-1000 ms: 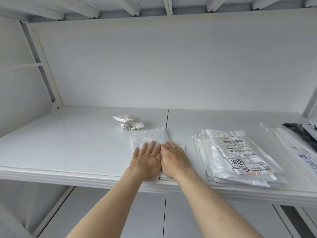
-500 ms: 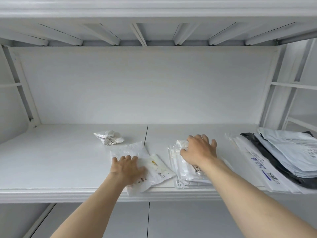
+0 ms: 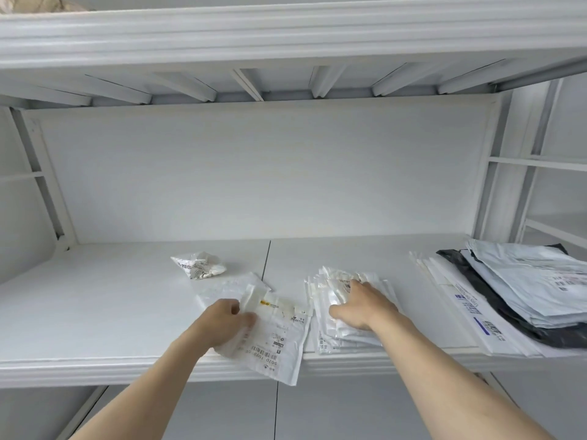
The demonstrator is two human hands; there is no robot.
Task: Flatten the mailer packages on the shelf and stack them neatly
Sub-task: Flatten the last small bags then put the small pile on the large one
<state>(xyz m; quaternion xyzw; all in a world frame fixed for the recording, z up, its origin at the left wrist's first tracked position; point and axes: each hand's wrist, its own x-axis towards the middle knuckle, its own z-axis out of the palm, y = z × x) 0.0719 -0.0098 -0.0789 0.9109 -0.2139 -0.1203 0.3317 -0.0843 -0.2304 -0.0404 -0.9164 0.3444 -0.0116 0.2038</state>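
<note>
Flattened white mailer (image 3: 276,338) overhangs shelf edge (image 3: 95,366); crumpled mailer (image 3: 199,265) behind.

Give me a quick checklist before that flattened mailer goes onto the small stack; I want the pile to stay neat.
1. Left hand has hold of the flattened mailer: ok, fingers pinch its left edge.
2. Mailer fully on the shelf: not ok, its lower corner hangs over the front edge.
3. Right hand steadies the small stack: ok, palm lies flat on top.
4. Stack edges aligned: not ok, the layers look fanned at the back.
5. Stack top free for the mailer: not ok, the right hand covers it.
6. Crumpled mailer out of the way: ok, it sits apart, behind.
</note>
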